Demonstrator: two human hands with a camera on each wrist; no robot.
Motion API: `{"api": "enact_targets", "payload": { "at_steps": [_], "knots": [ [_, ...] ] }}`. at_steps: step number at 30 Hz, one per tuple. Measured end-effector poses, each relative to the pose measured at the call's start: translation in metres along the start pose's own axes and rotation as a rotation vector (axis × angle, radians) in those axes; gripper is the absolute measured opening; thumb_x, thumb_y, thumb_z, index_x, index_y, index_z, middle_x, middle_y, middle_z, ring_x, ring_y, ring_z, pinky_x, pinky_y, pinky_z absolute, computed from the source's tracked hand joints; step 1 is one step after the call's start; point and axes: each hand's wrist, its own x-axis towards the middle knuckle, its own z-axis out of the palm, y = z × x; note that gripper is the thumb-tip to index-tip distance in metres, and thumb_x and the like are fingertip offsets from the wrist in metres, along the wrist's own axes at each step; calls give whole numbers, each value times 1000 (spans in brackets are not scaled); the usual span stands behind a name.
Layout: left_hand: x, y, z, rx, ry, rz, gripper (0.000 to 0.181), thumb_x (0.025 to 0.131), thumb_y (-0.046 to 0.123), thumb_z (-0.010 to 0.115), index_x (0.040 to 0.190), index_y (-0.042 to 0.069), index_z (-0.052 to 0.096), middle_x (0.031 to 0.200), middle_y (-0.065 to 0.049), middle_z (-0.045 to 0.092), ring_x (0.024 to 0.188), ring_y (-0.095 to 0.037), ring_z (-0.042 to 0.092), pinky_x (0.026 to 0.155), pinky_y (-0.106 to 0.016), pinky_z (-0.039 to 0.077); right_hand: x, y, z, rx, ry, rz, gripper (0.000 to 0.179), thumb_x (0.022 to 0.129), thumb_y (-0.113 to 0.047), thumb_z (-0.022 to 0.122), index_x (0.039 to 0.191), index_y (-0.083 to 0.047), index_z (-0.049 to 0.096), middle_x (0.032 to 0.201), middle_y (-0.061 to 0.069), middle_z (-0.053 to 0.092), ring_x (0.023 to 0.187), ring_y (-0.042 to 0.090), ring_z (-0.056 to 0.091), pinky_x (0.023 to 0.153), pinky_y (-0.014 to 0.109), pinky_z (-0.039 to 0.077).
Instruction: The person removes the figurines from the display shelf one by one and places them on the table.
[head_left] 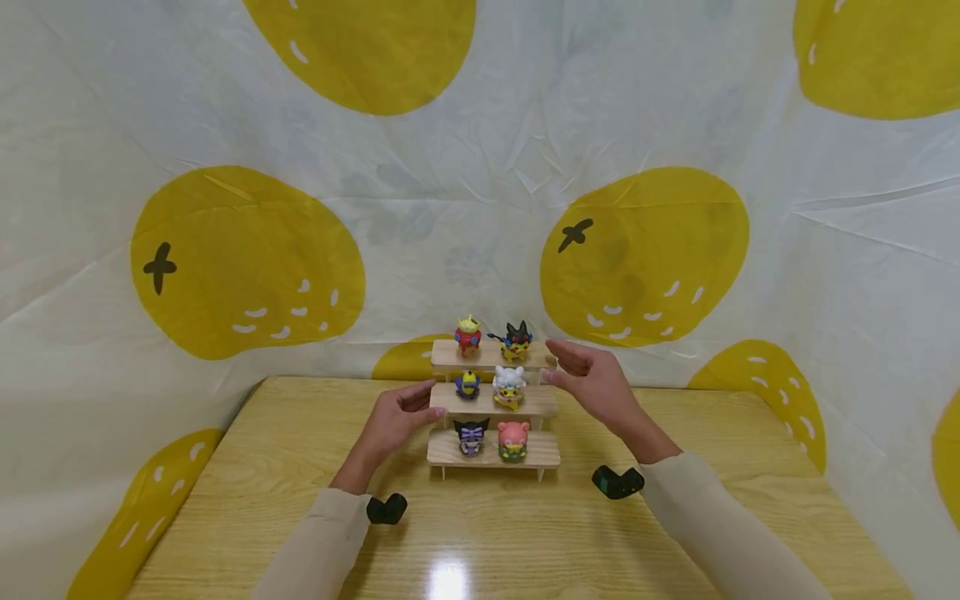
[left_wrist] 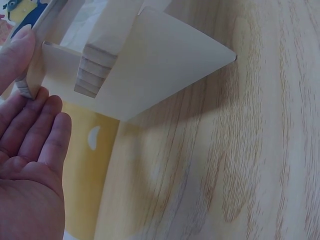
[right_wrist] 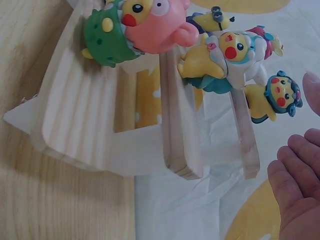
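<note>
A three-tier wooden display stand [head_left: 459,450] holds several small figurines, two per tier. The pink-hooded figurine [head_left: 513,442] and a black-and-purple one [head_left: 471,437] sit on the lowest board. On the middle board are a white-capped figurine [head_left: 509,388] and a minion-like one [head_left: 468,385]. A red-and-blue figurine [head_left: 468,337] and a black-eared yellow one [head_left: 516,342] occupy the top. My left hand [head_left: 397,423] pinches the left end of the middle board, thumb above and fingertips beneath. Beside the stand's upper right end, my right hand [head_left: 596,379] has relaxed, slightly bent fingers, apart from the boards in the right wrist view.
The stand rests on a wood-grain table [head_left: 510,542], toward its back edge. White cloth [head_left: 465,250] printed with yellow fruit hangs behind and at both sides. A dark wrist device [head_left: 387,509] is on the left wrist, another [head_left: 618,482] on the right.
</note>
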Motion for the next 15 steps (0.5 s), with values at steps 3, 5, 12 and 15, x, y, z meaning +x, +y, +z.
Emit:
{"api": "enact_targets", "payload": {
  "at_steps": [3, 5, 12, 15],
  "knots": [
    [0, -1, 1, -6, 1, -4, 67, 91, 23, 83, 150, 6, 57, 150, -17, 60, 140, -33, 58, 109, -38, 56, 4, -1, 1, 38, 2, 19, 62, 100, -25, 72, 155, -6, 50, 158, 16, 51, 147, 35, 50, 113, 47, 51],
    [0, -1, 1, -5, 3, -6, 67, 91, 24, 83, 150, 7, 57, 150, -17, 59, 140, -32, 58, 109, -38, 56, 7, -2, 2, 63, 7, 36, 61, 100, -24, 73, 154, -6, 52, 157, 17, 53, 146, 34, 52, 111, 45, 53],
    [0, 1, 2, -7, 16, -8, 66, 91, 22, 83, 150, 6, 57, 152, -18, 58, 142, -34, 55, 111, -41, 53, 22, -8, 5, 116, 15, 59, 62, 98, -20, 76, 153, -4, 53, 157, 16, 53, 148, 33, 49, 117, 46, 48],
    [0, 1, 1, -12, 18, -7, 66, 92, 21, 82, 150, 5, 56, 152, -18, 57, 143, -34, 54, 112, -42, 53, 29, -9, 7, 142, 11, 53, 65, 97, -19, 77, 154, -3, 51, 158, 17, 52, 150, 34, 48, 120, 47, 44]
  ]
}}
